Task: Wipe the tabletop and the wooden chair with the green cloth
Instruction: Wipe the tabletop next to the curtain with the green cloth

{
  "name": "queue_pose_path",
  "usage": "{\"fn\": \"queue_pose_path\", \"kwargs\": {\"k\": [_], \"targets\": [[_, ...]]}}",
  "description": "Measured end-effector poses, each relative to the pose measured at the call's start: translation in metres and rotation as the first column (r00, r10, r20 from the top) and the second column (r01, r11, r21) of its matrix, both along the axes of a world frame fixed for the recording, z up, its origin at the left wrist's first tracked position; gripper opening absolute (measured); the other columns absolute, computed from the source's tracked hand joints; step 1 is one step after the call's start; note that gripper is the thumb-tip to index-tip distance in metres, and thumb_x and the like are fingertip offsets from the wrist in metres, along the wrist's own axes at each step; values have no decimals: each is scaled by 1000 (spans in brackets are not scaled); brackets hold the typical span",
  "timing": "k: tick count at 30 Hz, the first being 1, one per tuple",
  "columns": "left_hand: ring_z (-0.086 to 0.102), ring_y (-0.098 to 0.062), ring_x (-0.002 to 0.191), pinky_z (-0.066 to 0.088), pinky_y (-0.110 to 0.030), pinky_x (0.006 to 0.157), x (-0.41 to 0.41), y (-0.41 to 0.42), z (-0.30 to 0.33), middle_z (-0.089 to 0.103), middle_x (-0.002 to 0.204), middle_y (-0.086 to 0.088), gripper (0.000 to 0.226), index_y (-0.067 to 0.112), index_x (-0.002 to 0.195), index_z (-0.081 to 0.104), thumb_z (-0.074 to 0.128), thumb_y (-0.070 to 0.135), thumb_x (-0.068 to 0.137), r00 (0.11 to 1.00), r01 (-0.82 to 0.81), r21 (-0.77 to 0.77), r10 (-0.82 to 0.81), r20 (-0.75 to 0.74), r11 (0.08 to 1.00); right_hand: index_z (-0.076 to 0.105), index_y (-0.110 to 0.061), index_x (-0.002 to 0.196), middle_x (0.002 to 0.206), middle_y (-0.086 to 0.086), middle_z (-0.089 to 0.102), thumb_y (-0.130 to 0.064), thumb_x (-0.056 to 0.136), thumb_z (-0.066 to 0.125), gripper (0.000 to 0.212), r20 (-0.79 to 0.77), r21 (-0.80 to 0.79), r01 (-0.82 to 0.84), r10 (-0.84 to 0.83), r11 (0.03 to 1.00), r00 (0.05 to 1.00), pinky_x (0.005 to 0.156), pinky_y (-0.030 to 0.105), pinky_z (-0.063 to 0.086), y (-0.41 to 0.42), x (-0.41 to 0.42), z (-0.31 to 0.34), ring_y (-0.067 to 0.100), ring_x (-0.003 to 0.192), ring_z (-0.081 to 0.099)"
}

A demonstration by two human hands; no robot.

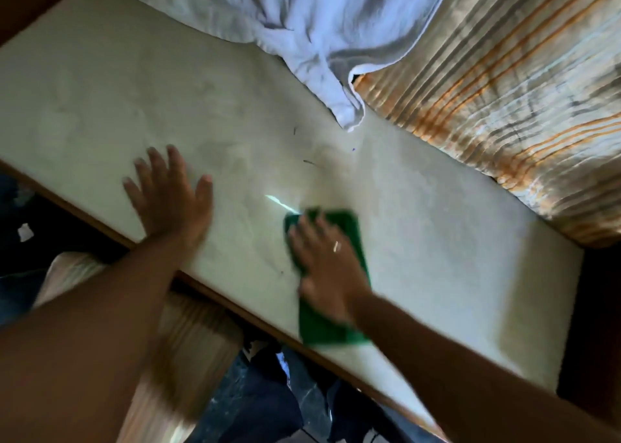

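Note:
A pale, dusty tabletop (437,241) runs diagonally across the view, edged in brown wood. The green cloth (349,237) lies flat on it near the front edge, and my right hand (324,267) presses down on the cloth with fingers spread. My left hand (171,197) rests flat and open on the bare tabletop to the left of the cloth, holding nothing. A wooden chair (188,348) shows below the table's front edge, partly hidden by my left forearm. The picture is blurred by motion.
A crumpled white cloth (302,39) lies on the table's far side. A striped orange and grey fabric (504,89) covers the far right. Small dark specks (309,162) dot the table's middle. Dark floor with scraps (25,232) lies below.

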State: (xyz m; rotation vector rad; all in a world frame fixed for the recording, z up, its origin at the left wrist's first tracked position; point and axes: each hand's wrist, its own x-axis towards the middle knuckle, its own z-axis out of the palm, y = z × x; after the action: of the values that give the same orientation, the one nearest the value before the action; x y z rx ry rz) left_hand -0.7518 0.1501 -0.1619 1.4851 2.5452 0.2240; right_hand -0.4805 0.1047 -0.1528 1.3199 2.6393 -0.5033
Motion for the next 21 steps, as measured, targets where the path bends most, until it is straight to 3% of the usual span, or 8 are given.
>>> {"fn": "queue_pose_path", "kwargs": {"k": [4,7,9,11,14,16,19,21], "targets": [[9,-41,153,2,-60,123,-50,27,-9,12,166,-21,78,14,159,13,27,60,97,992,60,-90,-69,-101,994,10,-26,157,166,2,8,-43,71,40,92,-28,-130,-235,234,963,972,118,50,-2,-64,6,6,27,152,1],[10,-41,153,4,-59,122,-54,28,-15,11,166,-21,77,16,158,14,28,60,96,993,81,-63,-86,-84,995,23,-22,156,164,5,21,-41,74,41,86,11,-85,-325,327,942,945,118,49,3,-19,9,11,27,151,8],[11,-41,153,6,-59,121,-53,28,-16,11,166,-21,77,16,158,14,29,60,96,992,84,-56,-88,-86,995,38,-12,150,158,15,33,-39,73,40,82,42,-47,-230,232,972,972,116,56,18,30,3,13,40,146,23],[12,-41,153,7,-59,121,-54,28,-17,12,166,-22,78,16,158,15,29,59,95,992,85,-54,-90,-87,995,32,-10,153,161,18,25,-38,73,42,85,82,-1,-26,26,1000,996,117,56,25,86,-9,11,43,147,21],[12,-42,152,7,-60,121,-54,29,-17,13,166,-22,78,15,157,15,29,59,94,992,88,-47,-91,-82,995,17,-18,157,166,11,8,-36,78,42,84,24,32,319,-320,947,947,119,51,16,138,-43,6,34,151,7],[13,-42,152,7,-61,121,-54,29,-18,14,165,-23,78,15,157,16,29,58,93,993,93,-47,-96,-73,995,15,-16,157,166,12,5,-36,80,46,85,26,51,413,-414,909,910,119,51,15,124,-73,1,35,151,5],[13,-41,152,7,-61,121,-56,29,-18,14,165,-23,79,15,157,16,29,58,92,994,93,-49,-96,-59,994,19,-15,156,164,15,16,-46,76,43,89,14,49,88,-89,995,996,118,56,22,39,-98,-3,39,149,14],[13,-41,152,7,-61,121,-57,29,-17,14,165,-22,79,15,157,17,31,58,93,994,92,-54,-95,-53,994,20,-21,156,165,8,18,-45,74,47,90,-48,-5,-114,114,993,992,121,53,13,-18,-77,-2,32,151,13]]}}
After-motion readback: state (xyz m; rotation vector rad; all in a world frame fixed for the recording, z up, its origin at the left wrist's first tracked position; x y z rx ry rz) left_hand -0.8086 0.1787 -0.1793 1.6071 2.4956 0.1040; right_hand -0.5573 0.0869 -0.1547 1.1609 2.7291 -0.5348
